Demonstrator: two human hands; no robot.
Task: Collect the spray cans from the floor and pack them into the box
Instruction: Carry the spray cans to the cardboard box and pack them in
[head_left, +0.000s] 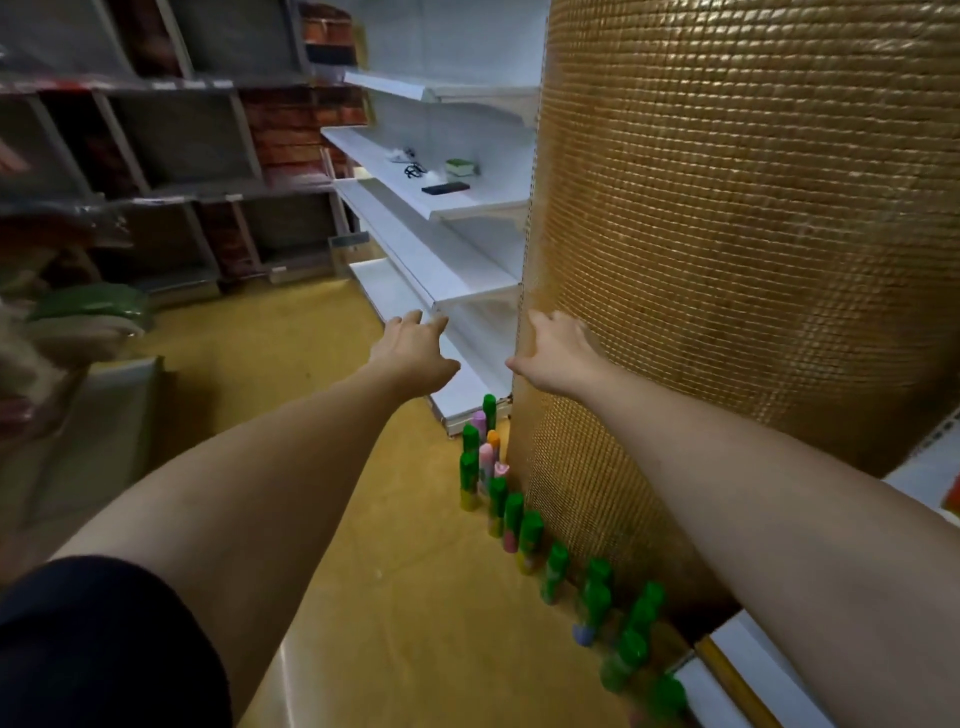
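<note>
Several spray cans (529, 540) stand upright in a row on the yellow floor along the foot of a gold mesh panel; most have green caps, a few are pink or orange (487, 447). Both my arms stretch forward well above them. My left hand (415, 348) is empty with fingers spread, in front of the white shelving. My right hand (558, 353) is empty too, fingers apart, its palm against the edge of the gold panel. No box is in view.
A tall gold mesh panel (727, 234) fills the right side. White shelves (441, 208) behind it carry a few small items. Dark racking (156, 156) lines the back left wall. Bagged goods (88, 317) sit at the left. Yellow floor (363, 571) lies between.
</note>
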